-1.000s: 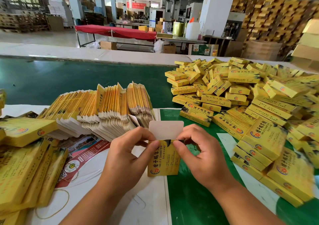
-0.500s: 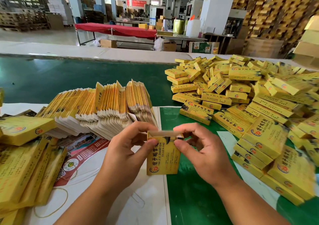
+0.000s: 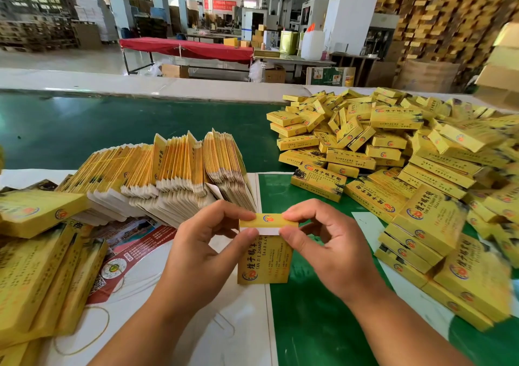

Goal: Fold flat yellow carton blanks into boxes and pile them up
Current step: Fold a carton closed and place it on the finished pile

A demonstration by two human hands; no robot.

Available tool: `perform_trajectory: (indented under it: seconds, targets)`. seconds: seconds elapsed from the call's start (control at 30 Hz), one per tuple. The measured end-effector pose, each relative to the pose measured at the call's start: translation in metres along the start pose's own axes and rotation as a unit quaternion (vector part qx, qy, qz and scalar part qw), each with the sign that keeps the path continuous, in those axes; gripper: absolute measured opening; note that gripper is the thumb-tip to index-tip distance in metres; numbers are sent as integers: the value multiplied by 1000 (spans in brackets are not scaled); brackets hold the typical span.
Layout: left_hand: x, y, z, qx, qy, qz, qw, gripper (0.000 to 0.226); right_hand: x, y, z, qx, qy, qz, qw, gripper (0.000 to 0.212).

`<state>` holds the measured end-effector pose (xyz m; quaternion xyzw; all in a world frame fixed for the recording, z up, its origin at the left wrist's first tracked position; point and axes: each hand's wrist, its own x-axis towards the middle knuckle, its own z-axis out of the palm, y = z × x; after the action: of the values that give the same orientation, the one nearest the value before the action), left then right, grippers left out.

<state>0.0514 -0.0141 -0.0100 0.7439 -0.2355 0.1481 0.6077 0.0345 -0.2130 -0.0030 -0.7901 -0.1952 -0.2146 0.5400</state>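
**Operator:** From my remote view, left to right. The flat blanks [image 3: 174,180] stand on edge in a fanned row at left centre of the table [image 3: 70,129]. My left hand [image 3: 196,256] pinches the left end of the top flap [image 3: 268,221] of the carton [image 3: 264,256], thumb on the near face, forefinger over the top. My right hand [image 3: 334,250] mirrors it at the right end. Both hands are narrow, closed on the carton. The carton stands upright at near centre, between the hands, its lower end at or just above the table; I cannot tell which. The pile of finished boxes [image 3: 393,163] lies right and far right.

**Supervisor:** Failure modes from here?

**Operator:** Three, as judgement. One: the flap's white tuck strip shows below the yellow lid panel, so it is not yet seated; uneven pressure could send it outside the front wall instead of inside. Two: pinching too hard at the corners could crease the lid or skew the body. Three: the pile at right looks loose, so a box dropped on its near slope may slide toward the table edge.

**Supervisor:** Wrist pose?

**Operator:** Both forearms enter from the near edge and converge; remaining fingers curl behind the carton.
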Motion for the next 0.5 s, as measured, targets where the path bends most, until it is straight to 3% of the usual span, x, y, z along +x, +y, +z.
perform_trajectory:
  seconds: [0.3,0.4,0.5]
  targets:
    - [-1,3,5,31,40,-11,999,23,1,-4,7,-60,39,-35,997,3]
    - [-5,5,13,86,70,-49,993,48,-2,-6,14,-59,94,-43,993,2]
    - [-15,10,26,188,40,-44,980,77,-3,-10,17,-38,139,-36,989,4]
